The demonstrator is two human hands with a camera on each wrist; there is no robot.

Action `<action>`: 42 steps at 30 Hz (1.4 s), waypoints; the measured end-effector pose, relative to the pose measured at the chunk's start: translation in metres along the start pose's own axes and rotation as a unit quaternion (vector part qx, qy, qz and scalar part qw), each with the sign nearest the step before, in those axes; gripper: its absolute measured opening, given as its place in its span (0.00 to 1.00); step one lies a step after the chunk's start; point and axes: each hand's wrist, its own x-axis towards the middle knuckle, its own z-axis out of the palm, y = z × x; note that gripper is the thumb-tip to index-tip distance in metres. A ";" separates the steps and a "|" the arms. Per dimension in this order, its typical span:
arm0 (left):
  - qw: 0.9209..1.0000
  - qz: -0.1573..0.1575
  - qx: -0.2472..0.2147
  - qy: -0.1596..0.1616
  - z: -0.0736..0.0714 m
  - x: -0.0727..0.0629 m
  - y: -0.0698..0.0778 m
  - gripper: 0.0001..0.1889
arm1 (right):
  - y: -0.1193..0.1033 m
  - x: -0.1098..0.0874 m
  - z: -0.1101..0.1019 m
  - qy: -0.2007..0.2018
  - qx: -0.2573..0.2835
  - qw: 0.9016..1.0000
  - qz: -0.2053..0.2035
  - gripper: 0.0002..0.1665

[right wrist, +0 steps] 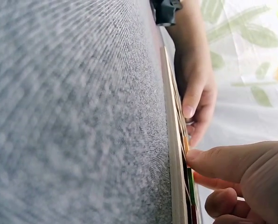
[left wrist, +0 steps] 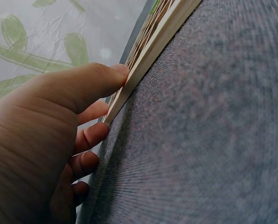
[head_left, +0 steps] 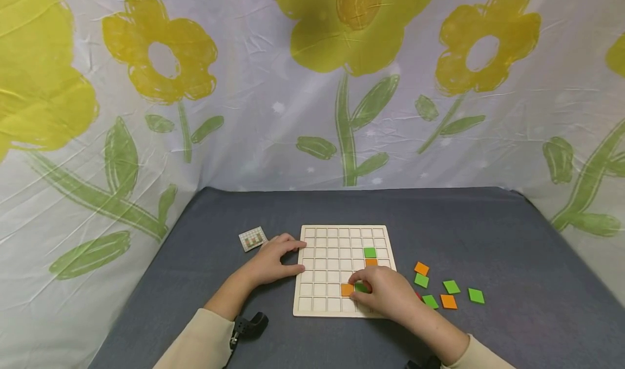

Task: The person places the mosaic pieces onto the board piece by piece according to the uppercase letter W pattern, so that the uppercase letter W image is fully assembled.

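A pale wooden grid board (head_left: 319, 277) lies flat on the table. My left hand (head_left: 274, 258) rests at its left side, thumb and index fingertip on the rim, the other fingers loosely bent in the left wrist view. Low on the board, my right hand (head_left: 388, 292) pinches an orange tile (head_left: 347, 290) at its right corners with thumb and index finger. Partly under that hand sits a green tile (head_left: 362, 287). Higher up, another green tile (head_left: 369, 252) and an orange one (head_left: 371, 262) lie in neighbouring cells. The right hand covers the board's lower right.
Right of the board lie loose tiles: several green ones (head_left: 451, 287), orange ones (head_left: 448, 301) and a bit of red (head_left: 418, 294) beside the right wrist. A small card with a grid pattern (head_left: 253, 239) is behind the left hand. A flowered cloth hangs beyond the grey table (head_left: 469, 222).
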 end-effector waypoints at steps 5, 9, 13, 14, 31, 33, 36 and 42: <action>1.000 -0.003 0.000 0.000 0.000 0.000 0.000 0.31 | 0.002 0.001 -0.005 -0.001 0.019 1.000 0.004 0.12; 1.000 -0.008 -0.003 -0.003 0.001 0.000 -0.001 0.31 | 0.008 0.001 -0.012 0.001 0.042 0.999 0.002 0.12; 1.000 -0.005 -0.009 -0.002 0.000 0.000 0.002 0.30 | 0.014 0.000 -0.023 -0.005 0.075 0.997 -0.003 0.13; 1.000 -0.004 -0.010 -0.002 0.000 0.000 0.002 0.30 | 0.016 0.000 -0.026 -0.005 0.081 0.997 -0.003 0.13; 1.000 -0.003 -0.010 0.003 0.000 -0.001 0.003 0.30 | 0.062 -0.012 -0.077 0.020 0.092 0.993 0.075 0.10; 1.000 0.000 -0.011 0.004 0.000 -0.001 0.002 0.30 | 0.069 -0.014 -0.080 0.011 0.084 0.993 0.081 0.08; 1.000 -0.001 -0.013 0.003 0.001 -0.001 0.002 0.30 | 0.077 -0.019 -0.085 -0.013 0.071 0.993 0.091 0.06; 1.000 0.001 -0.012 0.003 0.000 -0.001 0.002 0.30 | 0.087 -0.027 -0.094 -0.076 0.060 0.988 0.118 0.07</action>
